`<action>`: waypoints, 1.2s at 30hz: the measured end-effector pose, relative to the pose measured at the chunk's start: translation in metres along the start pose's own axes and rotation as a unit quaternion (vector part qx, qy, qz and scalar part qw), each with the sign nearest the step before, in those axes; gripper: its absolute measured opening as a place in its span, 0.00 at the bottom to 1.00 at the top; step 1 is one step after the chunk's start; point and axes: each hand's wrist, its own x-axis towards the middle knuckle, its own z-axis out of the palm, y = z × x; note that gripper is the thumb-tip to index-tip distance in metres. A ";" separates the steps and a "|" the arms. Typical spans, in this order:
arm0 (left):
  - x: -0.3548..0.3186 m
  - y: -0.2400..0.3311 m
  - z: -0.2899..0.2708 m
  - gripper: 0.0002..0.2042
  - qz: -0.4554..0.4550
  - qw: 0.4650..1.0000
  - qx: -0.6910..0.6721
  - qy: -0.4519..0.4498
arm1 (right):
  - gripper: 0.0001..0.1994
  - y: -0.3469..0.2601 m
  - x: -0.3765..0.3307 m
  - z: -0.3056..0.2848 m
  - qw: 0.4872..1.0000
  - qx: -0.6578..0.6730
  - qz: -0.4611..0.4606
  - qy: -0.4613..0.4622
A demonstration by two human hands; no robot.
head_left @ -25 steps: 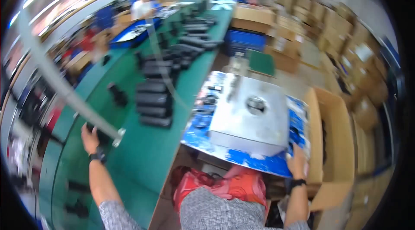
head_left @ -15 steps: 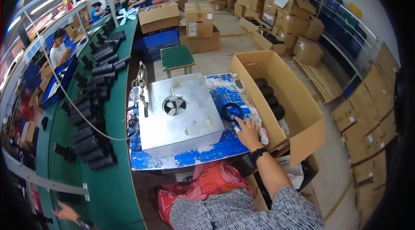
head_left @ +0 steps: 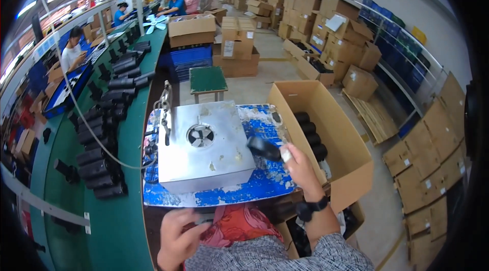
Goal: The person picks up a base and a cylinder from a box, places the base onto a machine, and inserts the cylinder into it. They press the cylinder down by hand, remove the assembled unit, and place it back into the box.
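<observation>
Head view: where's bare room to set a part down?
Blue tabletop: right-front patch between the metal box and open carton, near the black ring in the right hand; thin strip before the box. Green bench: near end, right of the grey bar. Crowded: left of the box (fittings); bench middle (black cylinders).

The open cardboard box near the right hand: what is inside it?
In the open cardboard box, a row of black rounded parts and something pale show; anything beneath is covered.

Right hand (head_left: 301, 168) has lifted the black ring (head_left: 265, 149)
</observation>
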 end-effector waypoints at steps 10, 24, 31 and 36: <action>0.064 -0.019 0.072 0.22 -0.368 0.876 -0.285 -0.127 | 0.14 -0.070 -0.021 0.040 0.943 0.091 -0.049 -0.315; 0.053 -0.060 0.073 0.15 -0.450 0.680 -0.552 0.175 | 0.25 -0.044 0.021 0.125 0.924 0.171 -0.058 -0.336; 0.112 -0.076 0.066 0.22 -0.413 0.734 -0.512 0.169 | 0.27 -0.100 0.092 0.101 0.930 0.074 -0.133 -0.333; 0.122 -0.135 0.086 0.25 -0.380 0.793 -0.447 0.163 | 0.28 -0.093 0.105 0.135 0.959 -0.024 -0.202 -0.198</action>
